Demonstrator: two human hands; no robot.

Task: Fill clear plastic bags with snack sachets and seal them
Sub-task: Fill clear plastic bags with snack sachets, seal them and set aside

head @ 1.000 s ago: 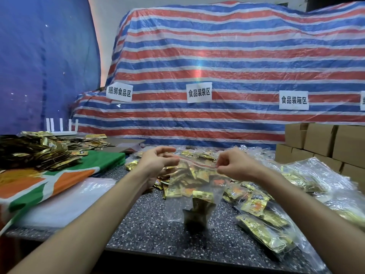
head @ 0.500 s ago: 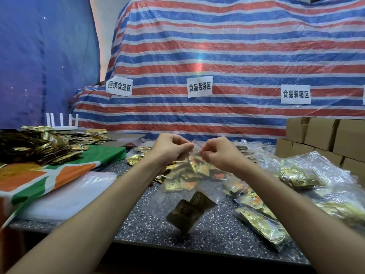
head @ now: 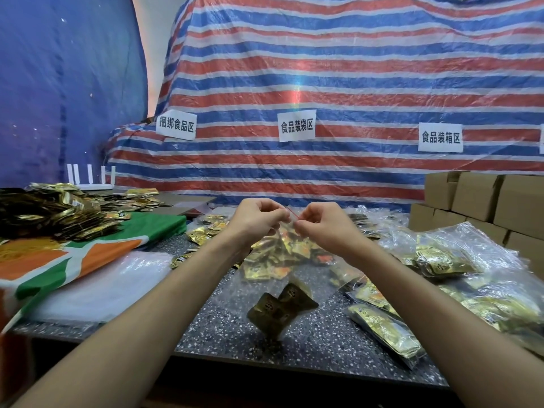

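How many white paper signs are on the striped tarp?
4 white paper signs: left, middle, right, plus one cut off at the frame's right edge; more may lie beyond.

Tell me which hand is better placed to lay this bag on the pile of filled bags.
Probably the right hand: it pinches the top of the bag beside the left hand, and the filled bags lie on its side.

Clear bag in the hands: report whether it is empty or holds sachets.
It holds a few dark sachets, bunched at the bottom of the clear bag; left hand and right hand pinch its top.
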